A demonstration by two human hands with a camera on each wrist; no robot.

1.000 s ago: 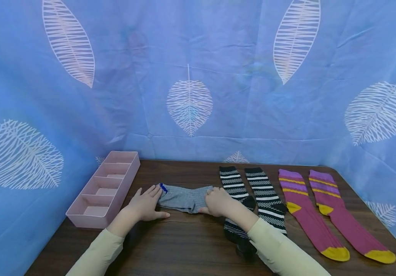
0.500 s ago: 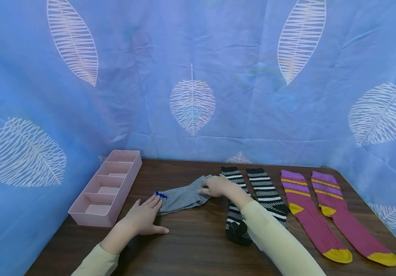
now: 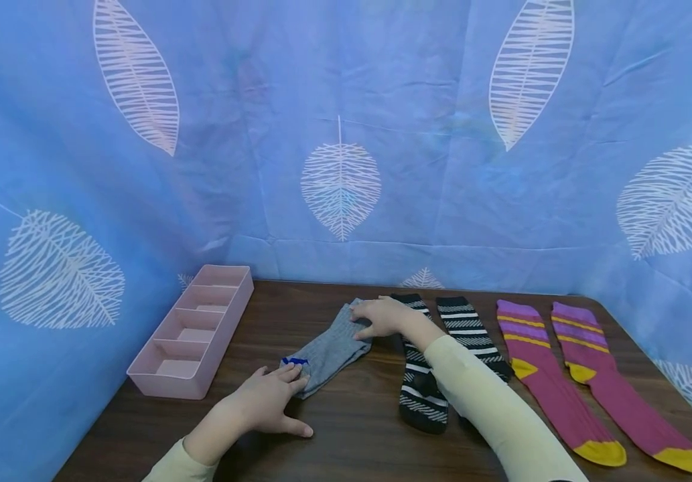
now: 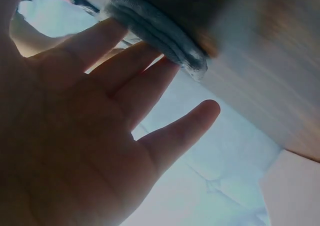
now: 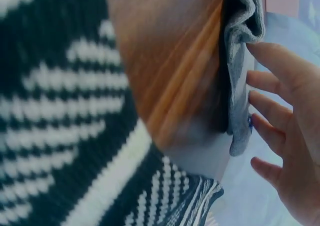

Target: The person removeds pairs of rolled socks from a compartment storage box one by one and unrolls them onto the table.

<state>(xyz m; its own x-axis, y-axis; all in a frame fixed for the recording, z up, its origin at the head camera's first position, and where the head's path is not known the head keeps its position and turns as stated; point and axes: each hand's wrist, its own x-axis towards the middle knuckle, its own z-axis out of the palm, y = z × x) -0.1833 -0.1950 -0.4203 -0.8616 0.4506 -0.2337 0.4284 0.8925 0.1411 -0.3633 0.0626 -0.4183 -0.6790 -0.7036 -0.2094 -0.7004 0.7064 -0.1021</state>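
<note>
A grey sock (image 3: 333, 345) with a blue mark near one end lies slantwise on the table. Its edge shows more than one layer in the left wrist view. My left hand (image 3: 264, 402) rests its outstretched fingertips on the blue-marked end, thumb spread to the side. At the far end, the fingers of my right hand (image 3: 384, 316) touch the sock, spread and slightly bent. The right wrist view shows these fingertips against the wavy grey fabric (image 5: 240, 86). Black-and-white striped socks (image 3: 423, 402) lie beneath and beside the right forearm, partly hidden by it.
A pink tray (image 3: 225, 341) with several compartments stands at the left of the dark wooden table (image 3: 346, 442). Two maroon socks (image 3: 553, 395) with purple cuffs and yellow heels and toes lie at the right. A blue leaf-print cloth (image 3: 249, 167) hangs behind.
The grey sock has turned from nearly level to slanted, its right end swung away from me. My right hand moved back with that end and loosened its hold; the left hand came slightly nearer.
</note>
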